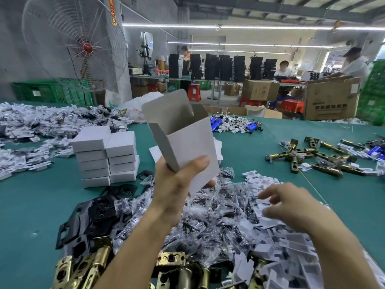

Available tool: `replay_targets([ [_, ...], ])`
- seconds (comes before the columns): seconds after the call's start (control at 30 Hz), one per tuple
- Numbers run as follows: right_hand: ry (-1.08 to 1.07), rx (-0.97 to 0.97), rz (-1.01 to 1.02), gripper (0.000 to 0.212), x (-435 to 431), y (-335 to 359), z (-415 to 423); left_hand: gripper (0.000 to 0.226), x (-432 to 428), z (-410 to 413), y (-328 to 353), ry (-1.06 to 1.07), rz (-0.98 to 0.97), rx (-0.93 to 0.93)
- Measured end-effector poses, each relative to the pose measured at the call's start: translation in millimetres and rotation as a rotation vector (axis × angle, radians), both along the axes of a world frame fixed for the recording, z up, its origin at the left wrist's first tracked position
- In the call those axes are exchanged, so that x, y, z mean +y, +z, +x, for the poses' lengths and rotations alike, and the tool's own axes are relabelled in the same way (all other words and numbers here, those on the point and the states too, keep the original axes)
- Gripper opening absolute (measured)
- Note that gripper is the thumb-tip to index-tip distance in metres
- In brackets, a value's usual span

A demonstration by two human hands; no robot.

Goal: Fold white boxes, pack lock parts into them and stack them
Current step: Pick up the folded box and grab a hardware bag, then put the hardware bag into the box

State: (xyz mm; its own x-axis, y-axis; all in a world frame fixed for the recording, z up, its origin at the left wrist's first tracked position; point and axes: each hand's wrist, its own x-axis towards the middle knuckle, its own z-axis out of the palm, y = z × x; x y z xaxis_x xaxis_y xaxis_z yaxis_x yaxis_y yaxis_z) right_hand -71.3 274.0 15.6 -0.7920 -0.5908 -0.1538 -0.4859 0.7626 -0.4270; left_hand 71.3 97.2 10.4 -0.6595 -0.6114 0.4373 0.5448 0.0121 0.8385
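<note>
— White card is what my left hand (177, 180) has hold of: an open box (187, 142), thumb pressed on its front wall, the other fingers behind its lower corner, the lid flap standing up and the mouth tilted away from me.

— And your right hand (291, 207)?

— Loose, fingers spread and holding nothing, hovering just over the white plastic pieces (277, 232) on the right of the pile. Under both wrists lies a heap of small clear bags (210, 217) with dark parts inside; black plates (93, 215) lie left of it, brass latches (89, 265) at the near edge.

— Where are the finished ones?

— Closed white boxes (106, 157) stand in two stacks side by side on the green table (41, 205), left of the box I hold. Flat box blanks (156, 152) lie behind my hand. More brass latches (316, 157) are scattered at far right, well apart, and a long drift of white parts (41, 126) fills the far left. Beyond the table: a wire-caged fan (77, 44), cardboard cartons (331, 99), people at a bench.
</note>
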Motion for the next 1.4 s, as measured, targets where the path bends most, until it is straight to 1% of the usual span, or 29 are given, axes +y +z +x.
replay_targets([
  [0.1, 0.036, -0.003, 0.114, 0.051, -4, -10, 1, 0.049, 2, -1, 1, 0.089, 0.034, -0.014],
  [0.17, 0.049, -0.023, 0.143, 0.053, -8, -16, 3, 0.046, 2, -1, 0, 0.147, 0.044, -0.041],
  [0.23, 0.061, -0.017, 0.182, 0.047, -13, -21, 6, 0.033, 1, -2, -1, 0.176, 0.011, -0.056],
  [0.3, 0.058, 0.036, 0.227, 0.043, -18, -26, 6, 0.020, 1, -2, -3, 0.176, -0.047, -0.065],
  [0.33, 0.045, 0.056, 0.220, 0.041, -20, -28, 4, 0.017, 2, -2, -3, 0.168, -0.071, -0.072],
  [0.4, 0.011, 0.067, 0.166, 0.036, -22, -32, 2, 0.016, 2, -2, -3, 0.153, -0.093, -0.083],
  [0.5, -0.042, 0.118, 0.105, 0.024, -23, -38, 0, 0.017, 4, -2, -2, 0.143, -0.064, -0.074],
  [0.57, -0.113, 0.171, 0.025, 0.018, -24, -41, -2, 0.018, 3, -1, -1, 0.147, -0.002, -0.073],
  [0.67, -0.223, 0.229, -0.097, 0.030, -21, -39, -5, 0.023, 1, -1, 0, 0.161, 0.067, -0.102],
  [0.73, -0.231, 0.250, -0.204, 0.028, -19, -33, -4, 0.032, -1, 0, 1, 0.163, 0.081, -0.137],
  [0.8, -0.219, 0.281, -0.365, 0.023, -16, -22, 0, 0.040, -1, 0, 0, 0.149, 0.081, -0.178],
  [0.87, -0.181, 0.336, -0.544, 0.018, -12, -7, 8, 0.039, 1, 0, -1, 0.142, 0.050, -0.202],
  [0.97, -0.036, 0.357, -0.839, 0.013, -6, 20, 23, 0.036, 5, -1, -3, 0.153, -0.061, -0.175],
  [1.07, 0.073, 0.247, -1.131, 0.014, -3, 41, 43, 0.033, 5, -1, -5, 0.146, -0.114, -0.102],
  [1.1, 0.096, 0.231, -1.193, 0.014, -2, 46, 48, 0.032, 4, -1, -5, 0.143, -0.112, -0.083],
  [1.23, 0.187, 0.317, -1.296, 0.008, -5, 56, 63, 0.031, 5, -2, -7, 0.182, -0.104, -0.042],
  [1.3, 0.222, 0.367, -1.334, 0.006, -8, 57, 66, 0.031, 7, -2, -8, 0.219, -0.133, -0.020],
  [1.4, 0.251, 0.417, -1.334, 0.015, -11, 56, 67, 0.031, 11, -3, -9, 0.313, -0.215, 0.011],
])
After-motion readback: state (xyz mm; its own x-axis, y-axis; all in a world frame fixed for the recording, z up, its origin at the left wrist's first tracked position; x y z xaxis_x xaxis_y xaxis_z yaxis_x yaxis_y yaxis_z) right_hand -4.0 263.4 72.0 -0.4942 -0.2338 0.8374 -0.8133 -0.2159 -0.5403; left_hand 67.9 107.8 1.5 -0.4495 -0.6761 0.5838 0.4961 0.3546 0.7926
